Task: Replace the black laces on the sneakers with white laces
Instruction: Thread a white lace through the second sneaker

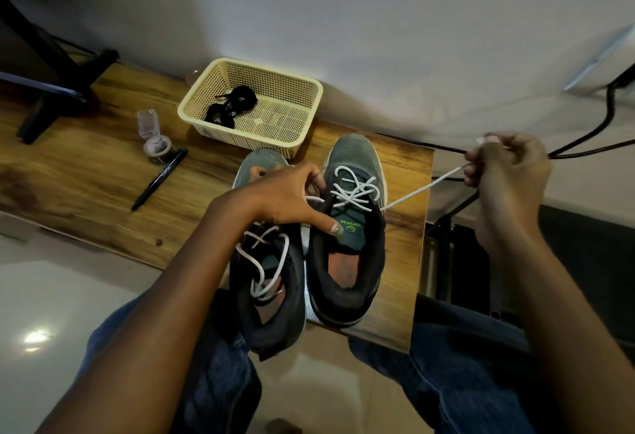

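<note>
Two grey sneakers are sitting side by side at the near corner of the wooden table (86, 172), toes toward the pale wall (343, 21). The right sneaker (350, 262) is carrying a white lace (354, 189) crisscrossed loosely over its upper eyelets; the left sneaker (271, 303) is overhanging the table edge slightly, its own white lace (264, 262) lying slack across the tongue.

My left hand (285, 200) is resting over the gap between the shoes, fingers spread, thumb pressing down on the right sneaker's tongue. My right hand (505, 165) is held out past the table's right edge, fingers curled, pinching the free end of the white lace and holding it taut from the shoe's side eyelet.

Behind the shoes, a cream mesh basket (299, 90) is holding the black laces (230, 104), bundled. Left of it: a tape roll (158, 148), a small clear box (147, 122), possibly a lid, and a black marker (159, 179). A black monitor stand (51, 90) is occupying the far left. Dark cables (591, 134) are running along the wall at right. Glossy tile floor (51, 296) is showing below, my jeans (464, 365) under the table edge.
</note>
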Action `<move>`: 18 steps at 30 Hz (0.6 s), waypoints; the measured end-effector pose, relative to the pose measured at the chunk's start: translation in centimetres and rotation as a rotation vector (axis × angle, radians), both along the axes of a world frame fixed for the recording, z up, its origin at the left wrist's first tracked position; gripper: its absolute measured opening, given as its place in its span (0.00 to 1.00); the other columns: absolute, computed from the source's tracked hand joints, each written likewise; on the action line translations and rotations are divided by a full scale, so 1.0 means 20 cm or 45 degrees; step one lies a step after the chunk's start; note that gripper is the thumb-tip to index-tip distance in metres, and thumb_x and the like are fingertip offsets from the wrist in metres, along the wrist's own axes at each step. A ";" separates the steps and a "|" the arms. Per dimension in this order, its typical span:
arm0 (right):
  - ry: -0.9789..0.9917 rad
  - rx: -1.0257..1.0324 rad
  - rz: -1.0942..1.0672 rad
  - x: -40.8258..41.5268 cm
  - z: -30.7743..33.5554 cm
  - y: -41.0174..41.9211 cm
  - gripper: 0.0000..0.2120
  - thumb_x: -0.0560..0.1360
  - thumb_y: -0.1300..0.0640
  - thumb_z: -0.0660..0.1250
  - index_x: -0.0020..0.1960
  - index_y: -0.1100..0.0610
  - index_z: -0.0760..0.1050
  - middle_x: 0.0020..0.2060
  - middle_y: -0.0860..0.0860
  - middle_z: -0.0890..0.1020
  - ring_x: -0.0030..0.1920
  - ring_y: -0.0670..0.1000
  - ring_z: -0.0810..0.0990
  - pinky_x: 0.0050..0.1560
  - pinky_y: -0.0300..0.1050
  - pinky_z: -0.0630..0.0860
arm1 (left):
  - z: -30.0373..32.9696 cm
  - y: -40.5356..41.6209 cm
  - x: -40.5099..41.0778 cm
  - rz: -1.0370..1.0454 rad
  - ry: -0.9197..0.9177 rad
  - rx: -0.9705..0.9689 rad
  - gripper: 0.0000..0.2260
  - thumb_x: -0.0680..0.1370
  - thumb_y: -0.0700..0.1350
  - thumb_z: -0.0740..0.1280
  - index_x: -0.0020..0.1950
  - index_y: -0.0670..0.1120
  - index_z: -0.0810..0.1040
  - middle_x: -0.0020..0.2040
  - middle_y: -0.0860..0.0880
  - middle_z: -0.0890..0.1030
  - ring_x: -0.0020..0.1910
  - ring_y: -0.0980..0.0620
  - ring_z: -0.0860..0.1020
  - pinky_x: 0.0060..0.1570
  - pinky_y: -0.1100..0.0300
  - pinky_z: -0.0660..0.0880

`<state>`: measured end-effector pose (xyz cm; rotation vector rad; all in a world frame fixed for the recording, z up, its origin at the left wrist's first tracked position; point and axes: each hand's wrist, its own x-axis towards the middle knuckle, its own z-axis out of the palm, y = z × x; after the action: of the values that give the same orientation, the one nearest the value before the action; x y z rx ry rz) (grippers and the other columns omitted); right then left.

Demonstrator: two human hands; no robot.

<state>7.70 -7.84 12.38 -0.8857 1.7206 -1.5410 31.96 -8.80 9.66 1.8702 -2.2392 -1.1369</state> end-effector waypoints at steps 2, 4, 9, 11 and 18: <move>0.063 0.067 0.169 0.03 0.00 0.01 0.06 0.80 0.62 0.60 0.55 0.58 0.73 0.37 0.50 0.77 0.29 0.40 0.74 0.31 0.32 0.71 | 0.02 0.00 0.02 0.072 0.068 -0.058 0.24 0.60 0.65 0.76 0.45 0.57 0.70 0.46 0.58 0.76 0.50 0.56 0.73 0.54 0.53 0.66; 0.096 0.088 0.345 0.08 0.01 0.03 0.07 0.80 0.63 0.60 0.56 0.60 0.75 0.37 0.50 0.77 0.31 0.41 0.74 0.31 0.32 0.71 | 0.04 0.00 0.04 0.132 0.143 -0.049 0.21 0.60 0.64 0.76 0.41 0.53 0.75 0.39 0.58 0.78 0.44 0.56 0.74 0.57 0.47 0.68; 0.096 0.188 0.788 0.24 0.01 0.08 0.05 0.77 0.67 0.64 0.52 0.62 0.76 0.36 0.53 0.80 0.28 0.41 0.76 0.30 0.33 0.74 | 0.03 0.00 0.08 0.156 0.163 0.011 0.10 0.66 0.60 0.75 0.34 0.55 0.83 0.31 0.62 0.81 0.41 0.58 0.76 0.66 0.43 0.66; 0.143 0.270 0.952 0.28 0.00 0.10 0.05 0.75 0.68 0.66 0.48 0.60 0.77 0.36 0.54 0.81 0.31 0.43 0.79 0.32 0.34 0.77 | 0.02 0.00 0.10 0.134 0.225 0.044 0.06 0.69 0.54 0.75 0.37 0.53 0.85 0.34 0.58 0.83 0.41 0.55 0.79 0.64 0.42 0.70; 0.356 0.293 1.093 0.37 -0.03 0.12 0.09 0.73 0.70 0.69 0.44 0.57 0.77 0.38 0.56 0.83 0.40 0.52 0.84 0.43 0.45 0.83 | 0.02 0.00 0.11 0.140 0.336 0.098 0.06 0.73 0.43 0.73 0.46 0.42 0.85 0.42 0.47 0.85 0.46 0.48 0.83 0.55 0.51 0.78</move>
<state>15.19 -5.35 11.84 -1.5019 1.3552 -0.6611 34.07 -8.81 10.04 1.7250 -1.9552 -1.3770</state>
